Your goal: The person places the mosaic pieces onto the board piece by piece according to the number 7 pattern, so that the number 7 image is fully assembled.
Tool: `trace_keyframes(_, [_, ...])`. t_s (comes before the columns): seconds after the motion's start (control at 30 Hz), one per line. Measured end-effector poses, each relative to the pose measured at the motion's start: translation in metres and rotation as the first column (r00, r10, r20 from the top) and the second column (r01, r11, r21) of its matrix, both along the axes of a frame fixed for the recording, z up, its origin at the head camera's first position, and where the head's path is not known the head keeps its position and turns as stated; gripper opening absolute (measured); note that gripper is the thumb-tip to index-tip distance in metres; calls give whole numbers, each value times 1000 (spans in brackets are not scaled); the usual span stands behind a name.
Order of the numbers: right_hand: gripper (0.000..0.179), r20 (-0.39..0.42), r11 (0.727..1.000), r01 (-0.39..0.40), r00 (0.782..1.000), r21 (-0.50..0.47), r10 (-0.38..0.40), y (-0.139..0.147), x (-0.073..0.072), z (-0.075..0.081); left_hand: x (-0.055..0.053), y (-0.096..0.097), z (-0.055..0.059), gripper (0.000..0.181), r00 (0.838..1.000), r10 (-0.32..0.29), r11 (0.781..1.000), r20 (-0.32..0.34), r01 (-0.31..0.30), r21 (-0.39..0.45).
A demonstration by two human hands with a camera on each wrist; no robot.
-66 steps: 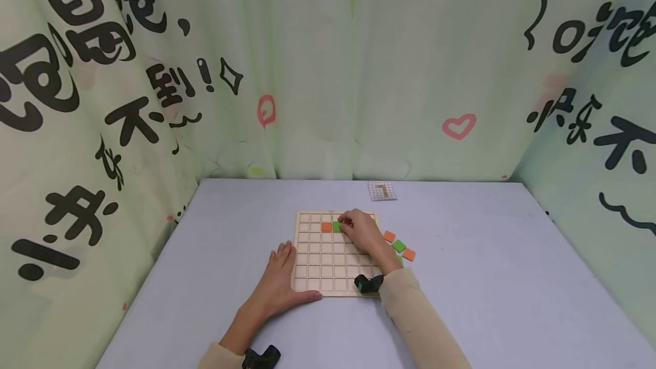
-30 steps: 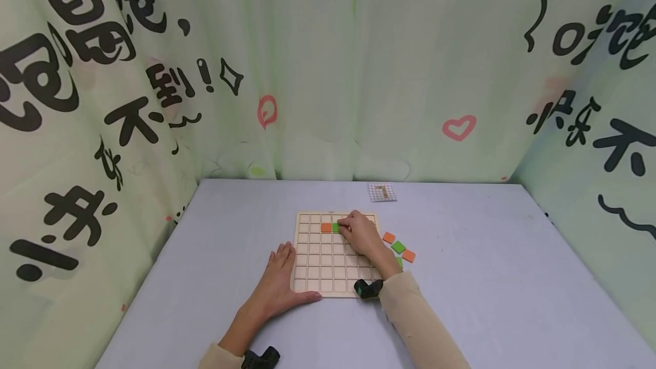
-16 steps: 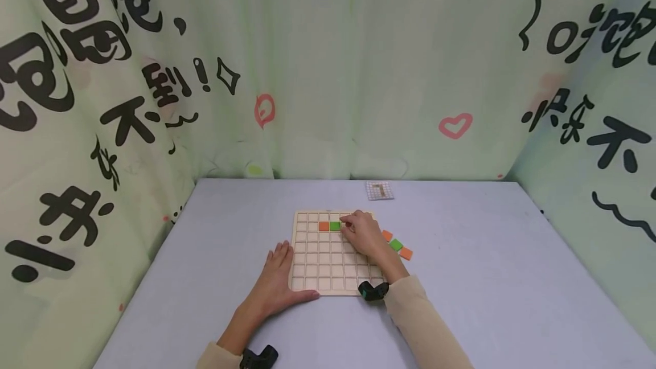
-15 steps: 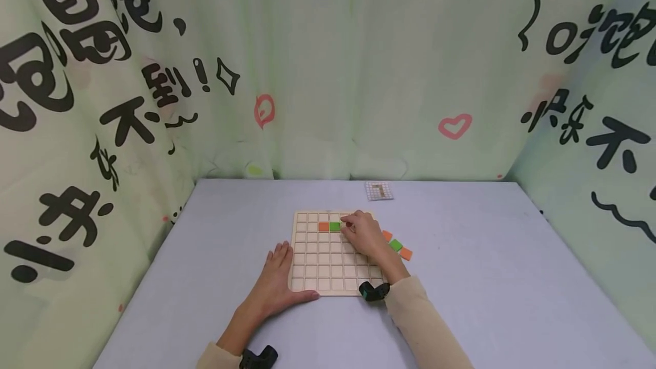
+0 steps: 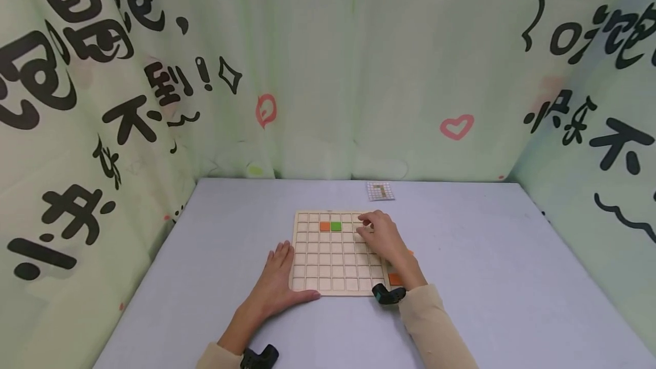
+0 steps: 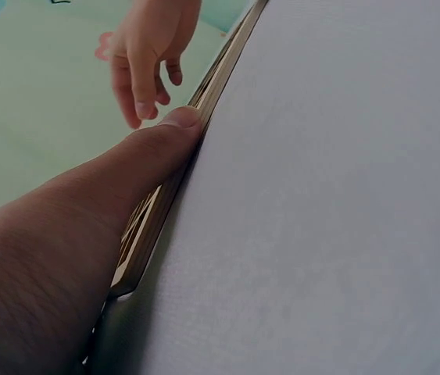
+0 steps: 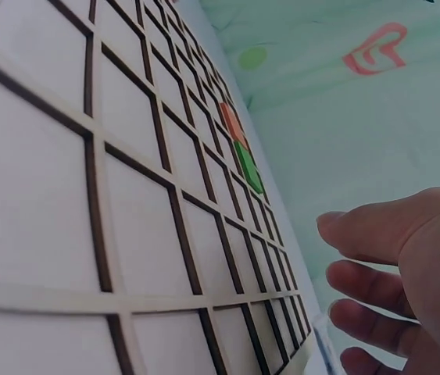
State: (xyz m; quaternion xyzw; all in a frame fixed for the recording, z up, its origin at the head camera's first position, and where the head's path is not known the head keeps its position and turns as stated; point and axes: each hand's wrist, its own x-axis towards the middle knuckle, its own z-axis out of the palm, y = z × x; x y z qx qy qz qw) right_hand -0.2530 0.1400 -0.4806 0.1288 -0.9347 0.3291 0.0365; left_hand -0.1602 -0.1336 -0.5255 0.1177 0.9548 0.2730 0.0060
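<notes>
A square wooden grid board lies on the table. In its second row from the back sit an orange tile and, just right of it, a green tile. My left hand rests along the board's left side, fingers straight, its thumb on the front edge; the left wrist view shows that thumb pressed to the rim. Over the board's right part hovers my right hand, fingers loosely bent with nothing between them. The right wrist view shows its thumb apart from the fingers.
Another orange tile lies by the board's right edge, partly covered by the right forearm. A small patterned grid card lies at the table's back. Printed curtains stand behind and on both sides.
My right hand has left the green tile, which now shows whole in its cell, and has moved right. The forearm now covers most of the loose tiles. The left hand has stayed put.
</notes>
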Motion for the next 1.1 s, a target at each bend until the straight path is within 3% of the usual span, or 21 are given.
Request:
trace_keyframes(0.37, [35, 22, 995, 88, 996, -40, -87, 28, -2, 6, 1, 0, 2, 126, 1000, -2, 1000, -5, 2, 2])
trace_keyframes(0.8, [42, 231, 982, 173, 955, 77, -186, 51, -2, 10, -2, -1, 2, 126, 1000, -5, 1000, -9, 4, -5])
trace_keyframes(1.1, [32, 288, 980, 153, 940, 129, -185, 55, 0, 5, 0, 0, 0, 127, 1000, 0, 1000, -5, 0, -3])
